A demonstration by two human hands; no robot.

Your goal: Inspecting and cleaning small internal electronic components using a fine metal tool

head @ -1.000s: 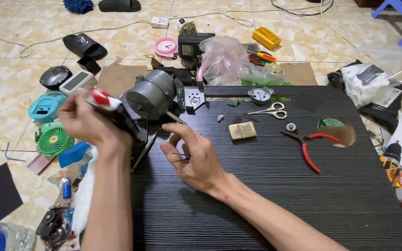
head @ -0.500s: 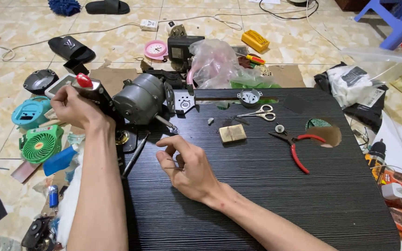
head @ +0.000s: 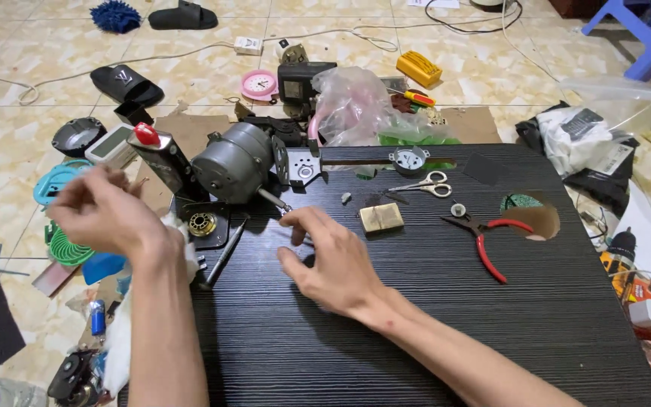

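My left hand point(head: 103, 215) hovers over the table's left edge with loose, blurred fingers and nothing in it. A white cloth point(head: 178, 245) lies under its wrist. Just right of it a dark spray can with a red cap point(head: 161, 162) stands tilted, free of the hand. A grey fan motor point(head: 231, 162) lies behind, its thin shaft point(head: 276, 202) pointing toward my right hand point(head: 333, 260). That hand rests on the black table point(head: 431, 324), fingers spread, fingertips close to the shaft's end. A brass bearing point(head: 203, 224) sits on a black plate below the motor.
Scissors point(head: 427, 185), a small tan block point(head: 382, 218) and red-handled pliers point(head: 487, 237) lie right of my hands. A screwdriver point(head: 224, 252) lies by the cloth. Fan parts, a plastic bag point(head: 356, 105), sandals and cables litter the tiled floor around the table.
My left hand has let go of the red-capped can and drawn back to the left; the can now stands alone. My right hand stays low on the table near the shaft.
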